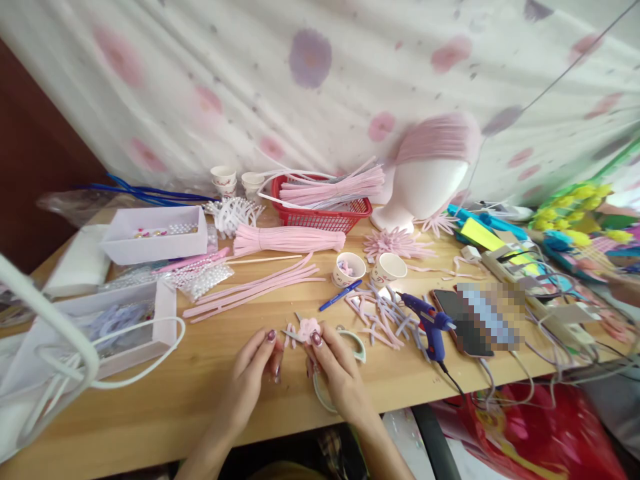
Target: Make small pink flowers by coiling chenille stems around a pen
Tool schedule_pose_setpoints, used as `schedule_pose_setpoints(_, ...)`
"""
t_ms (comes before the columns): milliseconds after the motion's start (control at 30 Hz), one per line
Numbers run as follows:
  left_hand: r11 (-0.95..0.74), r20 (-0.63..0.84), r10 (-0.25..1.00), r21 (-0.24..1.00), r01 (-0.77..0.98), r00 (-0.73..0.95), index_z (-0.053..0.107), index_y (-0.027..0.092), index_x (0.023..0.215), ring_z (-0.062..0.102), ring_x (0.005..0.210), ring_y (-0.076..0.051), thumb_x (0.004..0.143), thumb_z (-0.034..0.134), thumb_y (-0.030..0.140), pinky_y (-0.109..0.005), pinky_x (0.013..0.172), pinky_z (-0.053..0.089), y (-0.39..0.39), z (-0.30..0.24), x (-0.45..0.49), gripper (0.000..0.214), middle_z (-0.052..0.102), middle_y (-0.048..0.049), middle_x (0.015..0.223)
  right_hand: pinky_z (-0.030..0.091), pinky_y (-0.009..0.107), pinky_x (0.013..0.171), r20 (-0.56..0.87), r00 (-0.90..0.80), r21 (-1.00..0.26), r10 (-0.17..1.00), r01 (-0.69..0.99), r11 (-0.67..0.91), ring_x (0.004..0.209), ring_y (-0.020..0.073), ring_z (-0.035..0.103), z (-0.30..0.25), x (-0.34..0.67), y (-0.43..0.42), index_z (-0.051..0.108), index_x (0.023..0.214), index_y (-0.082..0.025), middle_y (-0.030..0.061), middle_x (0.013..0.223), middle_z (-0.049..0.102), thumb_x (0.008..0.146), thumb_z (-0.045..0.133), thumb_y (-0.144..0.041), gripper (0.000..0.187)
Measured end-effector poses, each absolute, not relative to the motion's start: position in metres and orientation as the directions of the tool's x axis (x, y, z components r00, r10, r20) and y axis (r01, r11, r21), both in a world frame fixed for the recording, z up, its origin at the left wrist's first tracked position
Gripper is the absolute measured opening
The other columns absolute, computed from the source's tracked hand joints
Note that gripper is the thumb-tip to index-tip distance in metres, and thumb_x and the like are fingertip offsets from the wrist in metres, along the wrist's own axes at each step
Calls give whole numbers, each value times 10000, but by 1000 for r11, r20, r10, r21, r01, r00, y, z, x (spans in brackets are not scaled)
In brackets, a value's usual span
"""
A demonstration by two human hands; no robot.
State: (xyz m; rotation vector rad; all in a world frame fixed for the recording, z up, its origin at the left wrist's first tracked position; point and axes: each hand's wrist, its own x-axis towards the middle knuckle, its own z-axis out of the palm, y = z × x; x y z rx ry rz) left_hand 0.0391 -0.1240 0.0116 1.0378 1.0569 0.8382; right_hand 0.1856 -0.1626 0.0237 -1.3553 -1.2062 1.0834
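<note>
Above the table's front edge, my right hand (340, 367) is closed in a pinch on a small pink chenille-stem flower (309, 329). Scissors with pale green handles (357, 347) show around and below that hand, their blades pointing to the far left; whether the fingers also grip them I cannot tell. My left hand (251, 367) is just left of the flower, its thumb and forefinger pressed together by a blade tip. What sits in that pinch, if anything, is hidden. Short pink stem pieces (291, 335) lie between the hands.
Cut stems (383, 317), a blue pen (341, 295) and paper cups (349, 269) lie ahead. A blue glue gun (431, 325) and a phone (463, 327) are right. Behind stand a red basket (323, 217) and a foam head (425, 183); white boxes (155, 250) are left.
</note>
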Motion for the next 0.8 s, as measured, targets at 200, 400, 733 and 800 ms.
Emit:
schedule_pose_setpoints(200,53,-200,915,921,386,351,599,213,743,570,611,-188,863,495,423,-248,593,411,-129,-2,32,264,607,-5,637,367,232,553,189,151,-903,970,416,111,610,122,458,44,222,-148,545,799,-180,-12,667,487,954,430,-376,275)
schedule_pose_setpoints(400,-202,-29,887,872,445,460,608,237,718,624,664,-199,865,458,291,-242,623,426,-130,-3,33,218,660,-25,686,338,243,533,459,391,-687,798,726,39,539,124,448,73,272,-115,593,816,-172,-20,588,497,926,468,-360,251)
schedule_pose_setpoints(733,-178,-41,885,891,418,464,614,230,768,624,663,-195,884,454,310,-252,632,452,-128,-1,34,213,663,-26,700,334,264,534,164,304,-611,938,778,-145,553,162,511,57,264,-142,609,894,-186,-6,609,554,941,434,-339,237)
schedule_pose_setpoints(800,-120,-78,890,910,397,449,647,233,860,569,544,-179,882,471,328,-250,552,439,-125,11,34,202,619,-4,611,378,278,571,59,219,-624,974,770,-136,608,174,546,47,253,-160,599,875,-190,8,663,578,936,452,-332,213)
